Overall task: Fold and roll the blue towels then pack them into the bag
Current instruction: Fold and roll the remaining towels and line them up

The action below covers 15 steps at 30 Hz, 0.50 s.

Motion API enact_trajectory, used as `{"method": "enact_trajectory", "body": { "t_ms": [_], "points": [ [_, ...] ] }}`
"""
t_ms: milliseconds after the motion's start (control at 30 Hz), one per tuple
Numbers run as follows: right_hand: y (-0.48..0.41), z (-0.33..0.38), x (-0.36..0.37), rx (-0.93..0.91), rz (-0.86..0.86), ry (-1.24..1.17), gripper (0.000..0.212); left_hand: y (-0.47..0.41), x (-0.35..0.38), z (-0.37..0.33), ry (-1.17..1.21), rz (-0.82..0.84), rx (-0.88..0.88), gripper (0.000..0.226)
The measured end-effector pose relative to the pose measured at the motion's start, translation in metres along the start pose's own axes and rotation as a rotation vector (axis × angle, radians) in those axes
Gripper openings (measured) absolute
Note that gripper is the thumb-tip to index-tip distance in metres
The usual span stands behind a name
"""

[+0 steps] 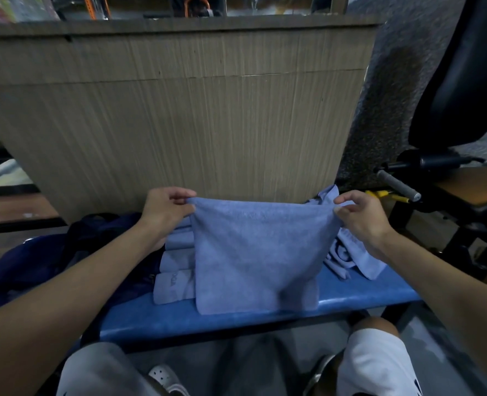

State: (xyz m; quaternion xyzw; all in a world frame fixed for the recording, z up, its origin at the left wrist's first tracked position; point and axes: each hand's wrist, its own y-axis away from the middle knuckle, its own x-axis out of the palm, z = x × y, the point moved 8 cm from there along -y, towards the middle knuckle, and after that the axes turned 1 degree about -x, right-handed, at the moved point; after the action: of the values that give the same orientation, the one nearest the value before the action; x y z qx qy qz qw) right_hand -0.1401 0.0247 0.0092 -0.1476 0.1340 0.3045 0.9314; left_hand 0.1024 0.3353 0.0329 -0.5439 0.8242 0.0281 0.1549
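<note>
Roughly midway: left hand (169,208) and right hand (362,217) pinching one towel (253,252) by its corners, rolled towels (176,270) beside bag (36,261), loose towels (350,252) pending.

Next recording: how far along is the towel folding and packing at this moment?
Done: several rolled towels lie side by side on the blue bench beside the dark bag; none visibly packed. In hand: the left hand and right hand each pinch a top corner of one held towel, lower edge resting on the bench. Left: the loose towels heaped at right, then packing everything.
</note>
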Motion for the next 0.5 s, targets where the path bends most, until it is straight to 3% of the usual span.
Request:
{"method": "enact_trajectory", "body": {
  "t_ms": [300, 400, 500],
  "points": [
    [-0.007, -0.007, -0.004, 0.065, -0.041, -0.075, 0.016, -0.001, -0.006, -0.004, -0.015, -0.06, 0.056, 0.012],
    [-0.003, -0.006, 0.006, 0.092, 0.076, -0.198, 0.009, 0.001, -0.004, -0.005, -0.001, -0.043, 0.06, 0.01],
    [0.001, -0.007, 0.009, 0.073, 0.128, -0.094, 0.035, 0.002, -0.004, -0.005, 0.019, -0.047, 0.044, 0.011]
  ]
}}
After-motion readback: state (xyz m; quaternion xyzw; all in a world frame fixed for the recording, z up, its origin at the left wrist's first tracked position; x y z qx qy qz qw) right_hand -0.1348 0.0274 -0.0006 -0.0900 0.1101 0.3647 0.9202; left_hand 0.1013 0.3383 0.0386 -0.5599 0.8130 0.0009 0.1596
